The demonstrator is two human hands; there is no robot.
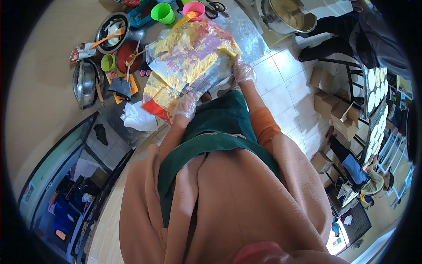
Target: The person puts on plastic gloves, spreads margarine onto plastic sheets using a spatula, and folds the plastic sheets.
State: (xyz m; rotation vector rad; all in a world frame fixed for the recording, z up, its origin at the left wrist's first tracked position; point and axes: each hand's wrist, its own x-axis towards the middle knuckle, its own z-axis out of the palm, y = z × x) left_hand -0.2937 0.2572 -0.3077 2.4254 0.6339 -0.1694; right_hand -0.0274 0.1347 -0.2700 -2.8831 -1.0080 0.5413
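Observation:
A wide, crumpled printed wrapper (pixel 182 55) lies spread over the table edge, smeared with a pale yellow substance like butter or margarine. My left hand (pixel 187 104), in a clear plastic glove, has its fingers closed on the wrapper's near edge. At the wrapper's right edge, my right hand (pixel 244 71), gloved the same way, pinches it. Under the far edge of the wrapper shows an orange-yellow utensil (pixel 187 18), beside a pink cup (pixel 194 10) and a green cup (pixel 162 14).
Left of the wrapper are a bowl with white cream (pixel 115 38), a reddish bowl (pixel 125 53) holding spoons, a metal bowl (pixel 88 83) and a white plastic bag (pixel 138 116). Scissors (pixel 216 9) lie at the back. To the right are a metal pot (pixel 285 15), cardboard boxes (pixel 343 116), dough trays (pixel 373 90) and other people.

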